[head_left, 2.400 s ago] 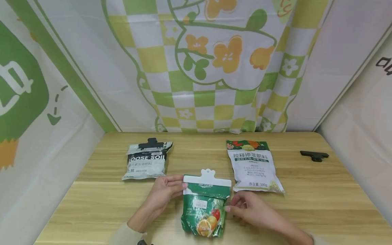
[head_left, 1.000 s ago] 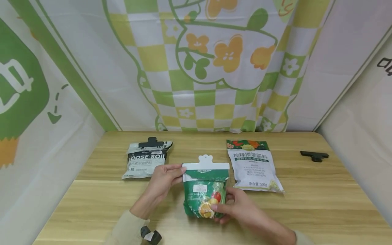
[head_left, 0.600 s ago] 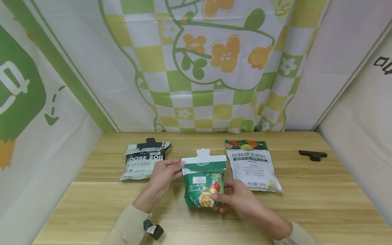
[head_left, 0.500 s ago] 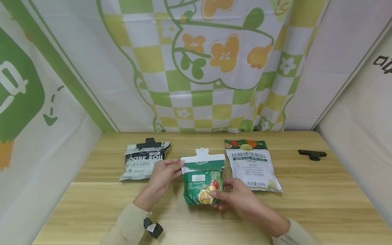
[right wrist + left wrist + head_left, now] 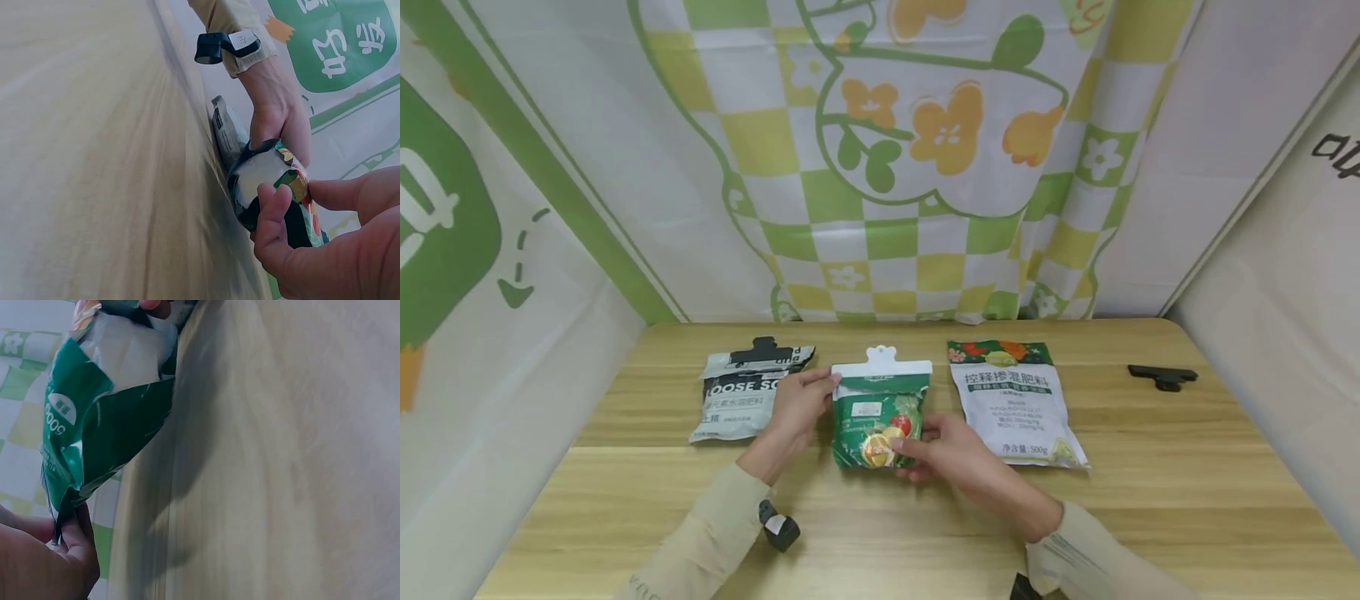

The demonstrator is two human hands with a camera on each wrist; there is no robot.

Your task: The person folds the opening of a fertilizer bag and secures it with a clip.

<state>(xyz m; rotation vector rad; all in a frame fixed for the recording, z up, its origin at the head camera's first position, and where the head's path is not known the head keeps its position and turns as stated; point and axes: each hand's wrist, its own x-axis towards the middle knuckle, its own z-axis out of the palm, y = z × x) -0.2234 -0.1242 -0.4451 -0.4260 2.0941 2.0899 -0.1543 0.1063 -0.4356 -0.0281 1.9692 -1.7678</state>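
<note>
Here the left hand [image 5: 790, 410] is pinching the top corner of the green bag [image 5: 859, 429] beside the white clip [image 5: 882, 367], while the right hand [image 5: 955, 454] is gripping its lower side, thumb in front. It's being held over the table [image 5: 857, 542], between the grey bag [image 5: 737, 410] and the white bag [image 5: 1015, 412]. The wrapper's looking soft, slick and modestly weighty, so the filled lower part is probably offering the surest grip.
</note>
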